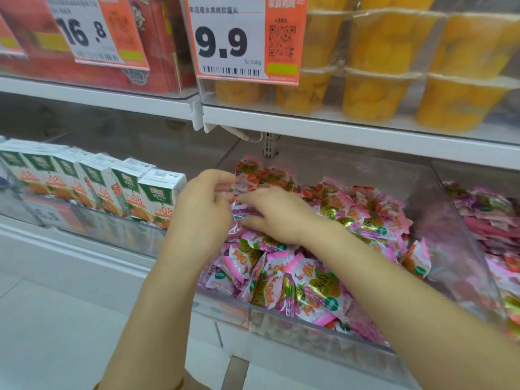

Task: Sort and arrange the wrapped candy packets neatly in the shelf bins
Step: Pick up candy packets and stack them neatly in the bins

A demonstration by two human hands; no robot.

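Observation:
A clear plastic shelf bin (439,220) holds a heap of pink and red wrapped candy packets (295,280). My left hand (204,205) is at the bin's left wall, its curled fingers gripping a small stack of packets (237,192) stood on edge there. My right hand (271,213) reaches across from the right, its fingers fairly straight and pressing on the same stack from the side. More red strawberry packets (270,175) stand in a row at the back left of the bin.
A second bin of pink and purple packets (489,220) stands to the right. Juice cartons (118,187) fill the tray on the left. Above, a shelf carries cups of yellow fruit (374,97), red boxes (92,52) and a 9.9 price tag (233,38).

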